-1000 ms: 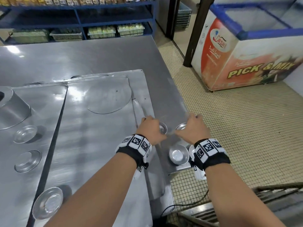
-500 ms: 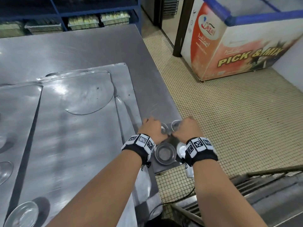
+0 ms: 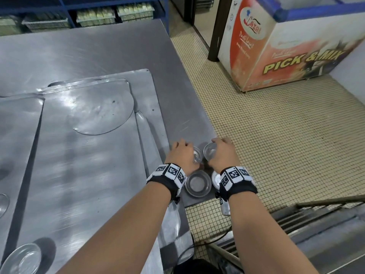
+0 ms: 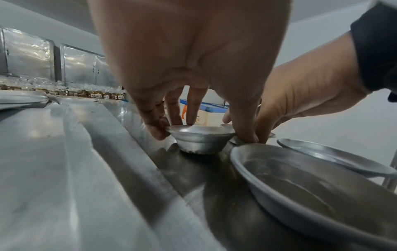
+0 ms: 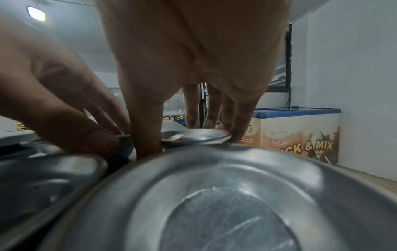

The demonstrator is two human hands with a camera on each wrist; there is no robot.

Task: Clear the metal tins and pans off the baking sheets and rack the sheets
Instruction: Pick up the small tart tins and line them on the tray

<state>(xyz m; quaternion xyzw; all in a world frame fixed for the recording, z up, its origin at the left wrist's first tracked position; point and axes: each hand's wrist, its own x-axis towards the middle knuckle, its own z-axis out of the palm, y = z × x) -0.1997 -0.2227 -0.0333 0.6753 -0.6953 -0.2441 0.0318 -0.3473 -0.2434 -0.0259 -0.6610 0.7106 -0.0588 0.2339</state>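
Two small tins, dull aluminium with flared rims, stand side by side on the steel table (image 3: 110, 46) near its right edge: the left tin (image 4: 200, 141) and the right tin (image 5: 196, 136). My left hand (image 3: 180, 155) pinches the left tin by its rim, thumb on one side and fingers (image 4: 194, 108) on the other. My right hand (image 3: 222, 155) grips the right tin the same way, thumb and fingers curled over the rim. The two hands almost touch.

Nearer to me sit two wider shallow pans: a grey pan (image 3: 198, 183) between my wrists and a bright pan (image 5: 225, 203) under my right wrist (mostly hidden in the head view). All four stand in the table's near right corner, beside the edge, with tiled floor (image 3: 276, 145) beyond. To the left lie large baking sheets (image 3: 79, 165), overlapping; one more dish (image 3: 21, 260) sits on them, well apart. A freezer (image 3: 286, 46) stands across the floor.
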